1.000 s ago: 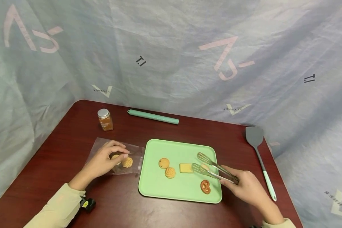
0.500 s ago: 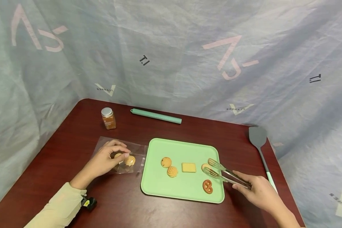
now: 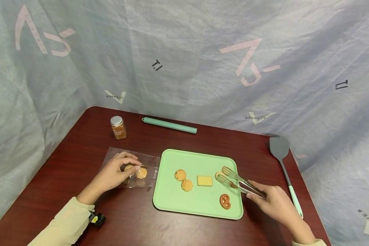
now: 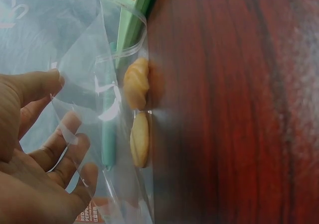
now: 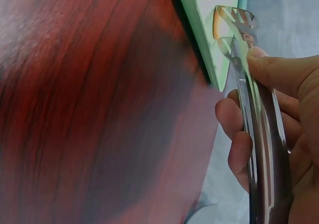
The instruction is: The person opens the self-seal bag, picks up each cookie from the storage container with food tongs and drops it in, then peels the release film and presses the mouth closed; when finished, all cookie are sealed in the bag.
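My left hand pinches the upper film of a clear plastic bag, lifting that layer. Two cookies lie inside, one a swirl cookie; the other is partly behind my fingers. My right hand grips metal tongs, thumb on one arm and fingers on the other. Their slotted heads are at a round cookie on the right of a light green tray, partly covering it. Also on the tray are a rectangular biscuit, a pretzel, a dotted round cookie and another swirl cookie.
A spice jar with a silver lid stands behind the bag. A green stick-shaped tool lies along the back. A grey turner lies at the table's right edge, beyond my right hand. A grey curtain hangs behind the table.
The tongs have moved right, off the rectangular biscuit, and then back slightly onto the round cookie, which has shifted a little away from me. My left hand keeps its pinch on the bag.
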Demonstrator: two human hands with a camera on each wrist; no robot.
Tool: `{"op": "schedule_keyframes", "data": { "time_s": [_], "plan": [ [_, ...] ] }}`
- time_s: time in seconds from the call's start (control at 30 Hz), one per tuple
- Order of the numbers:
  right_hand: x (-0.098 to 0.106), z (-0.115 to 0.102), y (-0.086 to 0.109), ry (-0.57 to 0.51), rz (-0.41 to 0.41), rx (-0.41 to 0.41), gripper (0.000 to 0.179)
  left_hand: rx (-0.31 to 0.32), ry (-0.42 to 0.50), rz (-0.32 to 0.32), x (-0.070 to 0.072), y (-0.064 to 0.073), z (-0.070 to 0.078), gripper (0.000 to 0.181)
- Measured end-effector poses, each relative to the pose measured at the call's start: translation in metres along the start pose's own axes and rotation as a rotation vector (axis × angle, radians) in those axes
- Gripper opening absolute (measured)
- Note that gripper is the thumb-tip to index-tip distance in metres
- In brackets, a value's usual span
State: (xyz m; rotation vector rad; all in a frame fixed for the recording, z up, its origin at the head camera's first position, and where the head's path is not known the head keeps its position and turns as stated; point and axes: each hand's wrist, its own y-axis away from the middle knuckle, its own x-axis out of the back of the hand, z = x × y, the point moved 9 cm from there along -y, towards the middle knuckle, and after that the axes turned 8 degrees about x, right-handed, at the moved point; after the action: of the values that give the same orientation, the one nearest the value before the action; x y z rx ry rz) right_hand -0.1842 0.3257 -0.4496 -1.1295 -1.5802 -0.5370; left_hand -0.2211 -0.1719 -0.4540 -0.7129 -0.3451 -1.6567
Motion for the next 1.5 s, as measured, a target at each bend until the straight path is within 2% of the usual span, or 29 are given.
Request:
{"op": "schedule_keyframes", "data": {
  "time_s": [0.2,0.53,0.87,1.17,1.5],
  "plan": [
    [0.002,-0.002,-0.004,0.001,0.026,0.04,0.044,-0.007,-0.004,-0.001,-0.001,0.0,0.002,0.011],
    [0.001,0.003,0.002,-0.012,-0.032,-0.038,0.046,0.003,-0.003,-0.005,0.0,0.0,0.0,0.012],
    [-0.003,-0.001,-0.001,0.006,-0.021,-0.024,0.043,-0.009,-0.014,0.014,0.0,0.0,0.001,0.011],
    [-0.002,-0.007,-0.006,0.062,0.017,0.051,0.045,-0.004,0.002,0.011,0.0,-0.001,0.002,0.011],
    [-0.003,-0.006,-0.006,0.059,0.017,0.029,0.045,0.007,0.015,-0.003,-0.001,-0.002,0.0,0.012]
  ]
}}
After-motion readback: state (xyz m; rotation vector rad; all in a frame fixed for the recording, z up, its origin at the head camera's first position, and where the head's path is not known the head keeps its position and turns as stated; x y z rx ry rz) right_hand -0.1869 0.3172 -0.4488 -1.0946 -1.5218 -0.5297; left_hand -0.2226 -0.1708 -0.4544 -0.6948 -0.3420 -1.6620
